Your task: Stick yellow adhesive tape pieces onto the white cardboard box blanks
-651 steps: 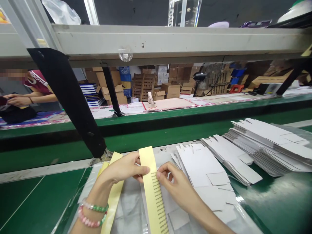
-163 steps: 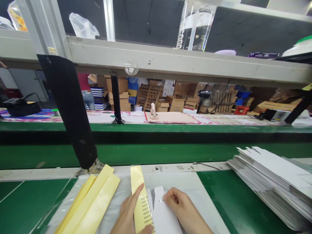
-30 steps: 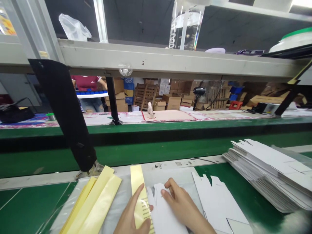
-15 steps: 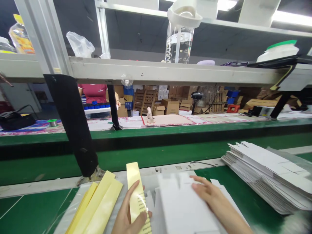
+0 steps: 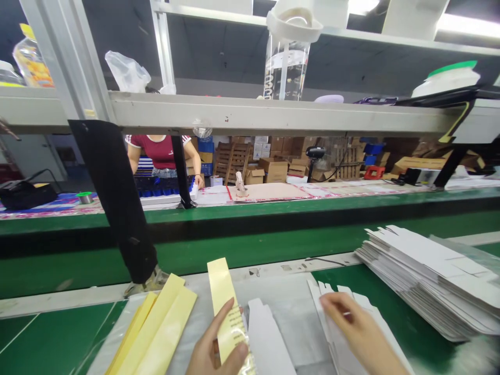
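My left hand point(image 5: 221, 344) is closed around a strip of yellow printed stickers point(image 5: 223, 284), held upright with dark print on its lower part. Just right of it lies a white flat carton point(image 5: 269, 338) on the grey sheet. My right hand point(image 5: 353, 325) is over another white flat carton point(image 5: 332, 333), thumb and fingers pinched at its upper end. That carton lies against further white flat pieces, partly hidden by the hand. Left of my left hand several yellow strips point(image 5: 156, 328) lie in a pile.
A stack of white flat cartons point(image 5: 429, 286) lies at the right on the green bench. A grey rail point(image 5: 250, 114) crosses above, bearing a water bottle point(image 5: 291, 57). A black-wrapped post point(image 5: 117, 203) stands at left. Across the belt, a person point(image 5: 160, 156) handles a tray with blue items.
My right hand has moved right with the white carton, uncovering another carton in the middle. My left hand has shifted slightly right with the yellow strip. The person opposite has lowered the tray.
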### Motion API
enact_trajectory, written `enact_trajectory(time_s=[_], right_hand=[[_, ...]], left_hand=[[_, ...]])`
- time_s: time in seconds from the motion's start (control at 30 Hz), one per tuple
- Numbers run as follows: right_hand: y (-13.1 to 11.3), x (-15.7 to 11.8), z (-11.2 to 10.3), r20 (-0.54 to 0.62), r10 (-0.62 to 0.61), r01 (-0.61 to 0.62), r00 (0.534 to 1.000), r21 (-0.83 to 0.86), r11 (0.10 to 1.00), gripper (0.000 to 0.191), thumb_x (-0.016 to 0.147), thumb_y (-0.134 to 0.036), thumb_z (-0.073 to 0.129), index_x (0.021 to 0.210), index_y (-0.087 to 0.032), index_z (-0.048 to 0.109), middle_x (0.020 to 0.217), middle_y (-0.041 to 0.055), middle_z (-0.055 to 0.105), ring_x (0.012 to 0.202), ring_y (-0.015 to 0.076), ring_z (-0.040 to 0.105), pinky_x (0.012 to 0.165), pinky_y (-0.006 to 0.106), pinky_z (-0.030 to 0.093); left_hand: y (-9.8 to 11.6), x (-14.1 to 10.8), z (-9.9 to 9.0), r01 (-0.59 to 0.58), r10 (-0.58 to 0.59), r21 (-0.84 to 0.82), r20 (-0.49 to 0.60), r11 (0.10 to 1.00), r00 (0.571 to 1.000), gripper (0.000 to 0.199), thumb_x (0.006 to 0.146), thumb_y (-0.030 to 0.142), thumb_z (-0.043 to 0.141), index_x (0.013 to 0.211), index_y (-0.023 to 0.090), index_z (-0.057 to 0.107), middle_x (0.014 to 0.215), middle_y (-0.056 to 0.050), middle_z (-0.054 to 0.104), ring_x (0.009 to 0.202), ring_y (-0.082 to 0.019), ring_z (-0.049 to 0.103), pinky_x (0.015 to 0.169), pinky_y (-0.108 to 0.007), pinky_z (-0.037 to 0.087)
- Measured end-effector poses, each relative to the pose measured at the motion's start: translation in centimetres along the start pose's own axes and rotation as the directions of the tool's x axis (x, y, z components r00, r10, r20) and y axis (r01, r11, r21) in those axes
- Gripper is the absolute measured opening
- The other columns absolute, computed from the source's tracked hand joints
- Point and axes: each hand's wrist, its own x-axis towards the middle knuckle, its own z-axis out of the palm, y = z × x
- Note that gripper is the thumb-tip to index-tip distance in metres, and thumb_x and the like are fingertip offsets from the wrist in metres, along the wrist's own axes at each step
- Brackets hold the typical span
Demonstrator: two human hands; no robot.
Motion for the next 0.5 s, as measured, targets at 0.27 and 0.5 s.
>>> enact_trajectory(time_s=[0.27, 0.5], right_hand=[[-9.4, -2.9, 6.9, 0.306, -0.18, 0.087, 0.935, 0.295, 0.952, 0.02, 0.078, -0.037, 0.047, 0.078, -0.018, 0.055, 0.071, -0.0002, 0.052, 0.068, 0.013, 0.048, 0.062, 0.022, 0.038], [-9.6, -2.2, 7.5, 0.373, -0.103, -0.06, 0.922, 0.401, 0.914, 0.024, 0.076, -0.04, 0.051, 0.071, -0.017, 0.053, 0.063, -0.0019, 0.047, 0.061, 0.0116, 0.042, 0.059, 0.022, 0.036]], left_hand=[[-1.3, -0.4, 0.1, -0.052, 0.051, -0.001, 0.169, 0.999, 0.984, 0.066, 0.062, 0.044, 0.066, 0.12, 0.02, 0.046, 0.116, -0.01, 0.057, 0.101, -0.023, 0.056, 0.076, -0.023, 0.048], [-1.5, -0.4, -0.2, -0.12, 0.082, 0.232, 0.167, 0.965, 0.982, 0.063, 0.063, 0.037, 0.064, 0.121, 0.019, 0.048, 0.118, -0.007, 0.055, 0.101, -0.025, 0.055, 0.073, -0.023, 0.048]])
